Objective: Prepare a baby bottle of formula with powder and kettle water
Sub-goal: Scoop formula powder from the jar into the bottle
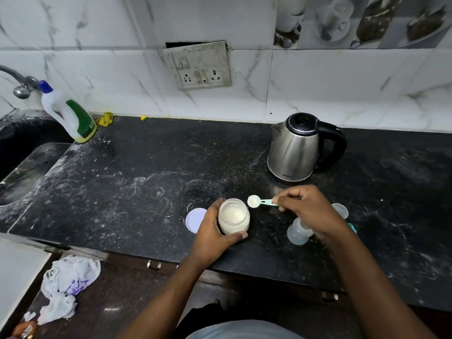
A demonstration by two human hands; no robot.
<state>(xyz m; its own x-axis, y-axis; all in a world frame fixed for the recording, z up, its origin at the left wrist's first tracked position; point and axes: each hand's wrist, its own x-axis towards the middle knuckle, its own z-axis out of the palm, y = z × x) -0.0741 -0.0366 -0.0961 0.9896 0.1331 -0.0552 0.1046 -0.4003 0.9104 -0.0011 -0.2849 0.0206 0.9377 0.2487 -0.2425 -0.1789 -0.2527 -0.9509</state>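
Jar (234, 216): white powder, left hand (212, 232) grips | scoop (254, 201): powder, right hand (310, 209) pinches

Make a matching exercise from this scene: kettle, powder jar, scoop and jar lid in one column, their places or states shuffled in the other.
1 kettle
2 powder jar
3 scoop
4 jar lid

A lies flat on the counter, left of the powder jar
B held in the left hand
C pinched by the right hand
D stands untouched further back

Pairs: 1-D, 2-B, 3-C, 4-A
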